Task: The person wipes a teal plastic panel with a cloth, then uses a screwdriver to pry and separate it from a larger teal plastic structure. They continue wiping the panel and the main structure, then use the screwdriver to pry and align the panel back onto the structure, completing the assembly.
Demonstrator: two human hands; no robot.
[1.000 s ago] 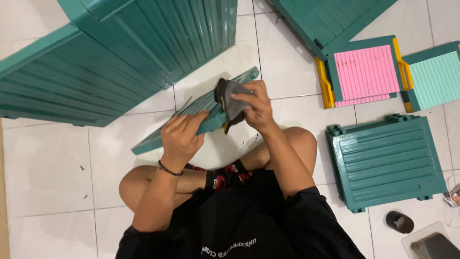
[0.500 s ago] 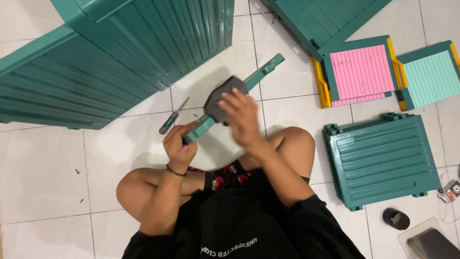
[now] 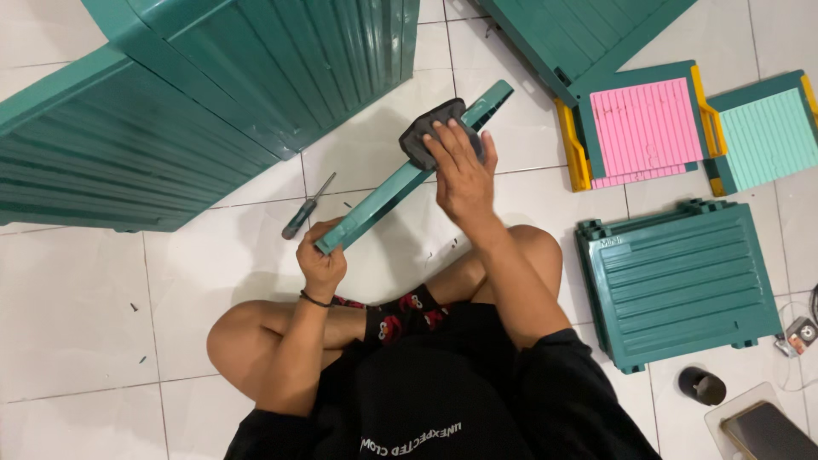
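I sit cross-legged on a white tiled floor. My left hand (image 3: 322, 258) grips the near end of a long teal plastic strip (image 3: 383, 194), which slants up and to the right. My right hand (image 3: 461, 173) presses a dark grey cloth (image 3: 423, 136) onto the strip close to its far end. A screwdriver (image 3: 305, 210) with a dark handle lies on the tiles just left of my left hand.
Large ribbed teal panels (image 3: 204, 85) fill the upper left, another (image 3: 588, 30) lies at the top. A teal ribbed panel (image 3: 677, 281) rests at my right. Pink (image 3: 646, 128) and mint (image 3: 771, 136) drawer fronts lie beyond it. A small black cap (image 3: 701, 386) and a phone (image 3: 767, 430) sit bottom right.
The strip has swung up to a steeper slant. My right hand with the cloth has slid along it toward the far end. The screwdriver on the floor has come into view.
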